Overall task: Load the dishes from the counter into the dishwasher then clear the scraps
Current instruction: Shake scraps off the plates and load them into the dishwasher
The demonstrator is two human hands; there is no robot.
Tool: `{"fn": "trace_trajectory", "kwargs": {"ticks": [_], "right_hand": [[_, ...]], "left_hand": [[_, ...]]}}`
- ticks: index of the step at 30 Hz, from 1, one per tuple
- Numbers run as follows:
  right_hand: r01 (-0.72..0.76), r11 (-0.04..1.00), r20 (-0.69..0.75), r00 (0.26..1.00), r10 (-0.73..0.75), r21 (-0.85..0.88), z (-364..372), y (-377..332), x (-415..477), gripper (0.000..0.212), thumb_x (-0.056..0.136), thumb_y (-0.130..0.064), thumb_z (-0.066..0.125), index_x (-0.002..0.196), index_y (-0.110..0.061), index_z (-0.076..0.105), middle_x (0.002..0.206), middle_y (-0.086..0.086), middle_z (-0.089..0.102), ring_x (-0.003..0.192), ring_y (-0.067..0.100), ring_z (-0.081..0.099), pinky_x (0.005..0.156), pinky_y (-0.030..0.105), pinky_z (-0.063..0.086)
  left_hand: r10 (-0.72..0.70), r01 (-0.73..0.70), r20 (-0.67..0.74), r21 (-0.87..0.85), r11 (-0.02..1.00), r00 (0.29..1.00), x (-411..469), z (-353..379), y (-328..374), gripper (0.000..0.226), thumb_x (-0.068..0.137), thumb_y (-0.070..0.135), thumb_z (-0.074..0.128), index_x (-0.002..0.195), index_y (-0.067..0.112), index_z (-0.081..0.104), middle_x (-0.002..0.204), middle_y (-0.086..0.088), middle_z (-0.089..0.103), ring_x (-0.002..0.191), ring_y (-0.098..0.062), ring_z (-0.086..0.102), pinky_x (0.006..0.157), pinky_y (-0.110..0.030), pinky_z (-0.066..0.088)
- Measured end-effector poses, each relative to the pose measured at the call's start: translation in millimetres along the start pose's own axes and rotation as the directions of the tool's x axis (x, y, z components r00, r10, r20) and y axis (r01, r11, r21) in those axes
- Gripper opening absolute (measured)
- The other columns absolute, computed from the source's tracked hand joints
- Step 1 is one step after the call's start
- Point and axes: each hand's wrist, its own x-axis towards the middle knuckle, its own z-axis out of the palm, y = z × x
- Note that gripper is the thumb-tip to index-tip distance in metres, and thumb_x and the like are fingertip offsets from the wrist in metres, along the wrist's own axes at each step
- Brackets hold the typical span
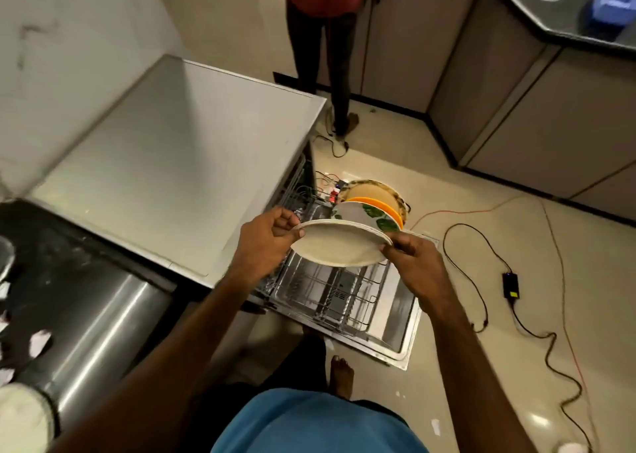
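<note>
Hovering above the pulled-out rack [330, 292] of the open dishwasher [401, 311], near the middle of the view, a cream plate [340, 248] is held almost flat by both hands: the left hand [265, 242] pinches its rim at 9 o'clock and the right hand [416, 263] pinches it at 3 o'clock. Just beyond it, toward 12 o'clock, three more plates stand on edge in the rack: a leaf-patterned plate [364, 216], an orange plate [380, 203], a beige plate [371, 189]. Further out are a grey counter [165, 163] at 10 o'clock, a black adapter [509, 285] with its cable on the floor [481, 163] at 3 o'clock, and another person [323, 39] at 12 o'clock.
</note>
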Motion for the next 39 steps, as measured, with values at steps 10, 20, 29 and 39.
{"fn": "trace_trajectory", "kwargs": {"ticks": [10, 20, 29, 39], "right_hand": [[-0.198, 0.977, -0.292, 0.942, 0.167, -0.080, -5.0, 52.0, 82.6, 0.024, 0.092, -0.019, 0.076, 0.113, -0.030, 0.082, 0.104, -0.014, 0.079, 0.091, 0.002, 0.071, 0.089, 0.032, 0.060], [-0.270, 0.943, -0.335, 0.922, 0.194, -0.197, 32.4, 149.3, 196.6, 0.026, 0.094, -0.021, 0.073, 0.119, -0.026, 0.079, 0.096, -0.002, 0.081, 0.070, 0.013, 0.070, 0.073, 0.035, 0.063], [-0.262, 0.909, -0.257, 0.949, 0.182, -0.324, 61.2, 255.5, 277.6, 0.027, 0.100, -0.015, 0.068, 0.125, -0.018, 0.076, 0.103, 0.009, 0.075, 0.080, 0.014, 0.060, 0.062, 0.001, 0.037], [-0.320, 0.901, -0.228, 0.939, 0.259, -0.292, 84.3, 331.1, 310.8, 0.028, 0.100, -0.012, 0.067, 0.127, -0.015, 0.075, 0.117, 0.011, 0.075, 0.090, 0.022, 0.068, 0.083, 0.035, 0.061]], "left_hand": [[0.108, -0.125, 0.241, 0.054, 0.991, 0.965, 143.7, 82.2, -4.2, 0.014, 0.084, 0.020, 0.081, 0.090, 0.021, 0.069, 0.084, 0.011, 0.068, 0.077, -0.001, 0.062, 0.069, -0.013, 0.046], [0.052, -0.155, 0.318, 0.309, 0.938, 0.947, 271.0, 185.0, -73.4, 0.015, 0.090, 0.013, 0.073, 0.087, 0.024, 0.063, 0.083, 0.007, 0.064, 0.072, -0.005, 0.060, 0.058, -0.013, 0.042], [-0.051, -0.091, 0.313, 0.423, 0.901, 0.948, 329.5, 274.3, -189.7, 0.014, 0.087, 0.021, 0.075, 0.083, 0.028, 0.063, 0.082, 0.003, 0.067, 0.074, -0.018, 0.067, 0.068, -0.037, 0.061], [-0.043, -0.081, 0.286, 0.409, 0.909, 0.957, 346.1, 330.1, -251.6, 0.008, 0.093, 0.018, 0.069, 0.090, 0.025, 0.065, 0.090, 0.002, 0.067, 0.081, -0.018, 0.064, 0.073, -0.039, 0.059]]}}
